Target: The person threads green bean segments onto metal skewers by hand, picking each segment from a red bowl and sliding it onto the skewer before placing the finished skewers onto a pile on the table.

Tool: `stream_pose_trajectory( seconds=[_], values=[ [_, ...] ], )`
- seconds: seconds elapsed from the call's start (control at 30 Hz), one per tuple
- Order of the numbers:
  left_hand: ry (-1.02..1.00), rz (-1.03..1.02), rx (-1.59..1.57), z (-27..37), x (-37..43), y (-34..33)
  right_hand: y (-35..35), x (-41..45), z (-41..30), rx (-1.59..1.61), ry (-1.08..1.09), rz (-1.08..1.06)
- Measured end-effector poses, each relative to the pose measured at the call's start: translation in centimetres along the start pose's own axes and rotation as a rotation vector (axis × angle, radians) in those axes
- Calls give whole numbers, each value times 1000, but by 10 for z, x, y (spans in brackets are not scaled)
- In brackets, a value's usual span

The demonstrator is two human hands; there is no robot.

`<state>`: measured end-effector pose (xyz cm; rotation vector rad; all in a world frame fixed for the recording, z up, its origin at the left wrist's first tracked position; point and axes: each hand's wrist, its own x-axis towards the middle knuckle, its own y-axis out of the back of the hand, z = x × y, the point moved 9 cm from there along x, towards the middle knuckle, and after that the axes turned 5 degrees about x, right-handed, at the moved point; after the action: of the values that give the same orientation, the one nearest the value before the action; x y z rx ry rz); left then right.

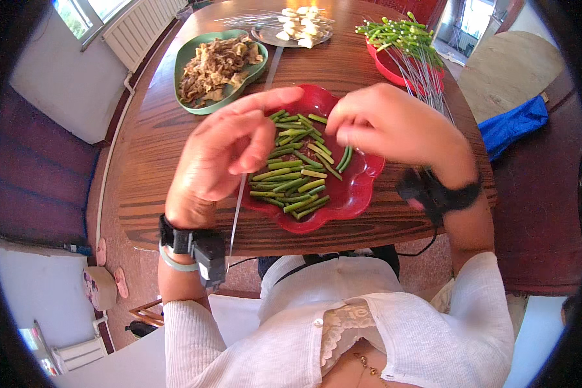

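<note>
A red scalloped plate (359, 189) on the wooden table holds many short green stem pieces (291, 182), probably garlic scapes. My left hand (223, 150) is raised over the plate's left side, index finger stretched out and thumb bent. A thin metal skewer (237, 213) passes through its grip, one end beyond the near table edge, the blurred other end pointing away. Over the plate's upper right hovers my right hand (383, 121), fingers curled towards the thumb. Whether a stem piece is between those fingertips is hidden. Two stem pieces (344, 159) lie just below them.
At the back left stands a green dish (178, 72) of brown, mushroom-like pieces (218, 68). A metal plate (266, 36) beyond it bears skewers with pale chunks (305, 26). Back right, a red bowl (388, 70) carries skewered green stems (397, 36). Both my wrists wear black devices.
</note>
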<state>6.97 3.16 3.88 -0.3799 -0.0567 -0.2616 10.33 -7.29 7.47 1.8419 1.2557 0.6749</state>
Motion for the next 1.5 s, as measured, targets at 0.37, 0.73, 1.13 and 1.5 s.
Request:
stream_pose_trajectory(
  seconds=[0.37,0.73,1.13,1.5],
  values=[
    [193,-93,-44,-30,-1,-22,-33,35,77,-340,-257,-98],
    [179,-105,-11,-32,2,-24,15,-1,67,15,-225,268],
    [357,-229,178,-56,-5,-45,0,-28,134,1269,-111,698],
    [366,-223,222,-62,-3,-43,-14,-22,135,1514,-12,797]
  ],
)
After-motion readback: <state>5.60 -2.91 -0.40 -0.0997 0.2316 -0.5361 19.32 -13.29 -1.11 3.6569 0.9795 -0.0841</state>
